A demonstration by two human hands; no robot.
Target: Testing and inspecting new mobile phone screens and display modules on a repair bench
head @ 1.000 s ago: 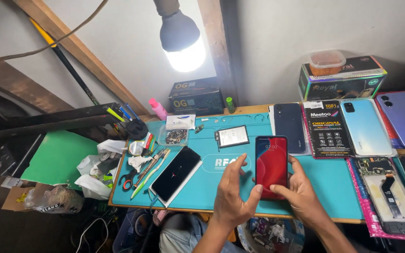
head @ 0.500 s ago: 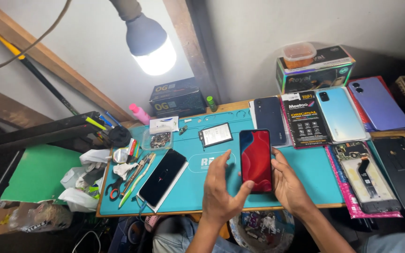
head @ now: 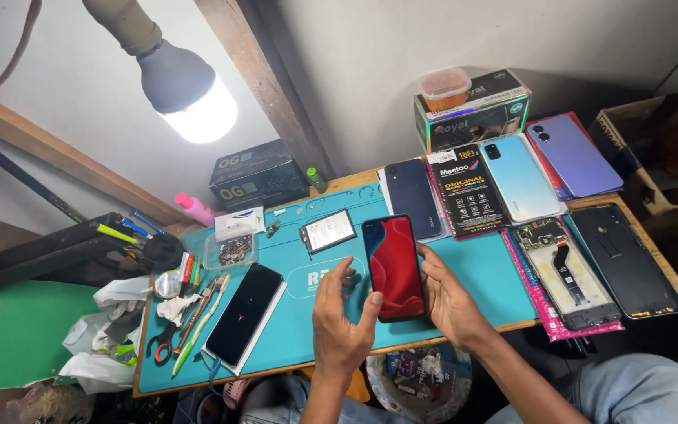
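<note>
near the middle of the frame, just below centre, i see both hands around a smartphone with a red and dark screen point(head: 393, 267), which stands tilted up over the teal work mat point(head: 480, 275). the left hand point(head: 339, 322) sits at the phone's lower left edge: its thumb presses against the side near the bottom corner, while the other fingers are lifted and loosely spread, curled just off the glass. the right hand point(head: 449, 302) cups the phone's right edge from behind, fingers close together along the side; i cannot tell how the hidden fingertips lie.

at the lower left of the mat lies a black phone screen point(head: 245, 312) on a white backing, face up and apart from the hands. left of it are scissors point(head: 165, 341), tweezers and a green-handled tool point(head: 198, 326), close together. above them stands a small clear tray of screws point(head: 233, 250), and a flat battery pack point(head: 327, 230) lies just above the held phone.

along the upper right of the frame lie a dark blue phone point(head: 411, 196), a black packaged part point(head: 466, 191), a light blue phone point(head: 518, 177) and a purple phone point(head: 573, 154), side by side. at the right, an opened phone body point(head: 565, 275) rests on a pink sleeve, beside a black back cover point(head: 625, 259). a lit bulb point(head: 190, 94) hangs at the upper left.
</note>
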